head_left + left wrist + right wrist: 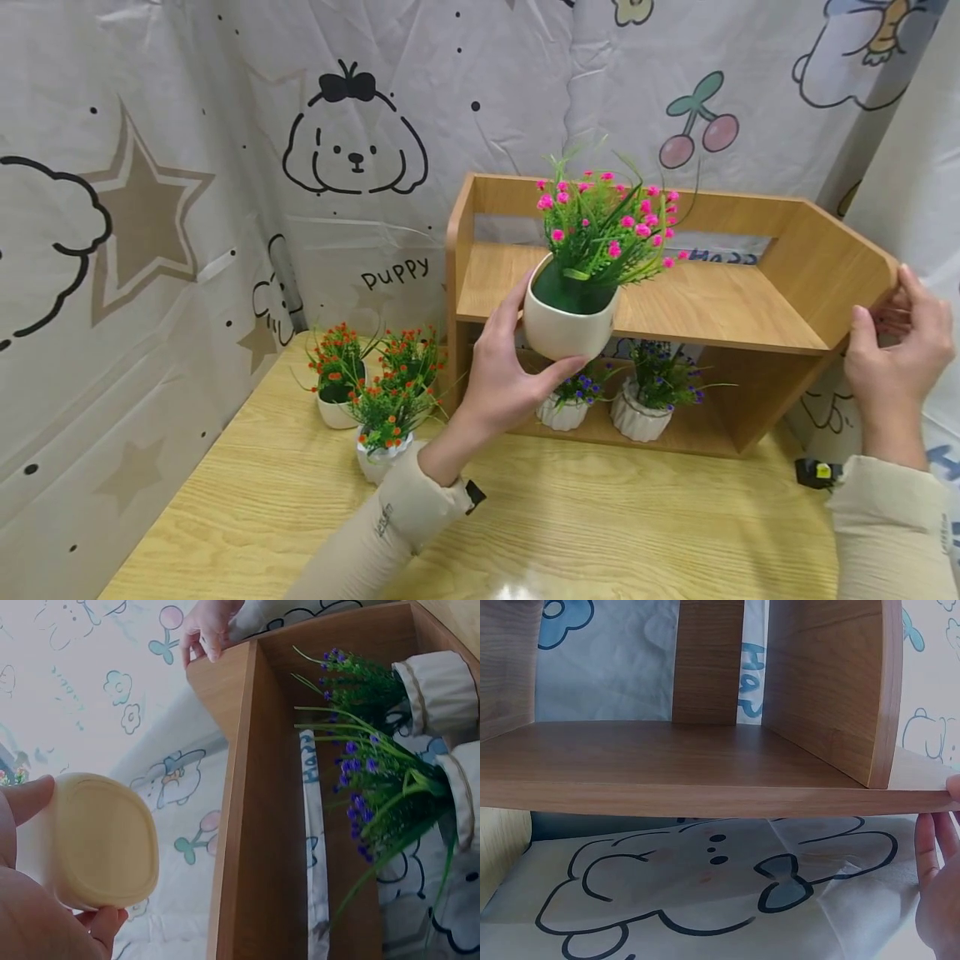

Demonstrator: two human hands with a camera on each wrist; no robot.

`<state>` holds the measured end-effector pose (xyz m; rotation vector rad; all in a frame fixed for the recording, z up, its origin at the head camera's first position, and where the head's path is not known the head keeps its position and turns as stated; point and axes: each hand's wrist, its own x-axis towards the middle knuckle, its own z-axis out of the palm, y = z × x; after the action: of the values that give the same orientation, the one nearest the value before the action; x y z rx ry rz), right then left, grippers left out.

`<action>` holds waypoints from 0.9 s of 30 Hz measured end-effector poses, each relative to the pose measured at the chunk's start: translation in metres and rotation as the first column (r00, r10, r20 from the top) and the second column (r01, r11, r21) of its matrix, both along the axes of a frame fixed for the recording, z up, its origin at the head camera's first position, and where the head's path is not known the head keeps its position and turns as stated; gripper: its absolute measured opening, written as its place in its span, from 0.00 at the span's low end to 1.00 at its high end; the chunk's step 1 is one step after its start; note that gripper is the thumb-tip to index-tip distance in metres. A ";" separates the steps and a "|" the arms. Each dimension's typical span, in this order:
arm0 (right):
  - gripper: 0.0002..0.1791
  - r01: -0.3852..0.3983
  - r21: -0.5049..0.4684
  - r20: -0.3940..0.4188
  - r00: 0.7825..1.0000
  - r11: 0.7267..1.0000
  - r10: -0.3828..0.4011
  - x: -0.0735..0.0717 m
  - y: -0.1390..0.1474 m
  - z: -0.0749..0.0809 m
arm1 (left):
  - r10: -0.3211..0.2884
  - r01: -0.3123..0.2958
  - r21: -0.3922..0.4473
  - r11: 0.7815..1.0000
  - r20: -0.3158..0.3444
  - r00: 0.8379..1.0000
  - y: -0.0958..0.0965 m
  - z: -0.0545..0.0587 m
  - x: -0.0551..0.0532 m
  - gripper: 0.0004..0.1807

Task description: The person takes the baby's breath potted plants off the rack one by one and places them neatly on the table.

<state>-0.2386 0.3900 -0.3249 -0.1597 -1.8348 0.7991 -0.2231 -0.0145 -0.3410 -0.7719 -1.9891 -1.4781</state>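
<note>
My left hand point(504, 367) grips a smooth white pot point(568, 321) of pink flowers point(611, 217), thumb below and fingers along its left side. The pot is raised in front of the upper shelf point(720, 304) of a wooden two-tier rack, tilted a little. Its pale underside point(109, 841) faces the left wrist view. At the rack's right side panel point(840, 267), my right hand point(900, 358) holds the front edge between thumb and fingers. Two white ribbed pots with purple flowers point(642, 414) stand on the lower shelf, one partly behind the left hand.
Left of the rack on the wooden table point(247, 508) stand white pots with orange flowers point(384, 458). A small black object point(816, 472) lies near the right sleeve. Printed curtain cloth point(360, 233) hangs behind and along both sides.
</note>
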 end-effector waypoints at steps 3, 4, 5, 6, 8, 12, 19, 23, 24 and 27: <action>0.28 0.001 0.001 0.002 1.000 1.000 -0.001 -0.005 0.008 -0.004 | 0.023 -0.023 -0.003 1.000 0.002 1.000 -0.010 -0.001 0.003 0.59; 0.28 0.004 0.004 0.008 1.000 1.000 -0.004 -0.007 0.012 -0.006 | 0.029 -0.029 -0.004 1.000 0.003 1.000 -0.013 -0.002 0.004 0.59; 0.28 0.007 0.005 0.014 1.000 1.000 -0.007 -0.010 0.016 -0.009 | 0.035 -0.035 -0.005 0.999 0.003 0.999 -0.017 -0.002 0.005 0.59; 0.28 0.009 0.008 0.020 1.000 1.000 -0.009 -0.012 0.020 -0.011 | 0.037 -0.037 -0.004 0.999 0.001 0.999 -0.021 -0.002 0.006 0.59; 0.28 0.011 0.013 0.032 0.999 1.000 -0.011 -0.016 0.027 -0.014 | 0.042 -0.042 -0.001 0.999 -0.001 0.999 -0.029 -0.004 0.008 0.59; 0.28 0.007 0.019 0.028 1.000 1.000 -0.008 -0.015 0.027 -0.014 | 0.047 -0.047 0.008 0.999 -0.012 0.999 -0.043 -0.007 0.013 0.59; 0.28 -0.001 0.002 0.014 1.000 1.000 0.001 0.004 -0.004 0.005 | 0.094 -0.094 0.000 0.996 -0.009 0.996 -0.067 -0.014 0.021 0.60; 0.28 -0.008 0.019 0.002 1.000 1.000 0.008 0.003 -0.004 0.003 | 0.139 -0.138 -0.020 0.990 0.005 0.990 -0.084 -0.019 0.029 0.60; 0.28 -0.010 0.018 0.001 1.000 1.000 0.010 0.004 -0.004 0.003 | 0.149 -0.149 -0.026 0.988 0.004 0.989 -0.089 -0.020 0.031 0.60; 0.28 -0.011 0.011 -0.004 1.000 1.000 0.011 0.004 -0.005 0.003 | 0.174 -0.174 -0.029 0.984 -0.007 0.985 -0.102 -0.022 0.035 0.60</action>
<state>-0.2346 0.3852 -0.3216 -0.1410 -1.8376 0.7964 -0.1878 -0.1165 -0.3632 -0.5959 -2.0239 -1.3472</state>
